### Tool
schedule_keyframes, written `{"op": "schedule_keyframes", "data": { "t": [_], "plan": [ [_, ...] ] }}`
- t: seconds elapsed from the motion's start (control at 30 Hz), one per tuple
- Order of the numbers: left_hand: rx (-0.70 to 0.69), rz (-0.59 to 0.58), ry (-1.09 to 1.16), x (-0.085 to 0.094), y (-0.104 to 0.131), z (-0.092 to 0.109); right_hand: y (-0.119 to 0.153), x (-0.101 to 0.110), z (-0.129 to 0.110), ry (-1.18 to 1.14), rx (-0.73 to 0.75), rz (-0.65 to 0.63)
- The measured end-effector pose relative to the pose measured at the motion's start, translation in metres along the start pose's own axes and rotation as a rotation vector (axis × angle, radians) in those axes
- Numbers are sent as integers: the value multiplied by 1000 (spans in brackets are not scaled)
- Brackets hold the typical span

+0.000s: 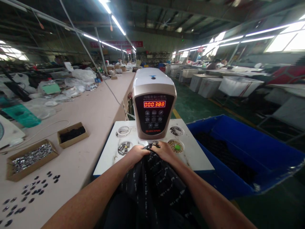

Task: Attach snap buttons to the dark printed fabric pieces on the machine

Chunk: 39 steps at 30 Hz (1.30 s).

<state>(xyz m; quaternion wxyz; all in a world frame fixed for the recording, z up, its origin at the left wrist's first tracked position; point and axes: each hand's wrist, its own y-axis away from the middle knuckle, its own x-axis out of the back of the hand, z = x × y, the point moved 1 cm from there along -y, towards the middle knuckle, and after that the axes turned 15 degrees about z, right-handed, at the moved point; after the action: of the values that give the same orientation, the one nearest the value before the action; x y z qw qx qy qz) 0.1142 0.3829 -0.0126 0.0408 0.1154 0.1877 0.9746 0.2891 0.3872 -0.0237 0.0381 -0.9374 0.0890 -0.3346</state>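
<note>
Head view | frame centre: left hand [138,154] and right hand [165,150] are pinching black cloth [156,187] beneath the machine [154,103] | risk: straying inward, either may be getting caught

From far away, I see dull, wrinkly black cloth [164,184]. The machine [154,106] looks smooth and glossy, like plastic. I see a dull cardboard box [35,165] — its metal bits [33,156] are shiny. The tabletop [100,105] looks smooth and matt — the blue bin [250,140], like plastic.
</note>
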Motion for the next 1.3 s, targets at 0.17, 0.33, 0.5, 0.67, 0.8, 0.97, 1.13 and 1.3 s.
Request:
{"op": "schedule_keyframes", "data": {
  "t": [0.17,0.33,0.5,0.67,0.8,0.97,1.13,1.3],
  "plan": [
    [15,42,-42,1,-6,-2,-6,-4,2,-6,13,-4],
    [20,66,-53,-1,-10,-2,-10,-5,2,-7,3,-5],
    [10,61,-59,-1,-11,-2,-9,-4,2,-9,5,-11],
    [5,25,-40,1,-12,-5,-6,-5,6,6,13,2],
    [29,-9,-15,5,-15,-7,-6,-8,5,34,3,24],
    [59,-36,26,6,-15,-8,-6,-10,6,42,15,28],
    [61,-33,41,6,-9,-8,-4,-10,7,47,15,44],
    [42,-22,37,5,-8,-11,-4,-10,6,68,19,52]
  ]
}}
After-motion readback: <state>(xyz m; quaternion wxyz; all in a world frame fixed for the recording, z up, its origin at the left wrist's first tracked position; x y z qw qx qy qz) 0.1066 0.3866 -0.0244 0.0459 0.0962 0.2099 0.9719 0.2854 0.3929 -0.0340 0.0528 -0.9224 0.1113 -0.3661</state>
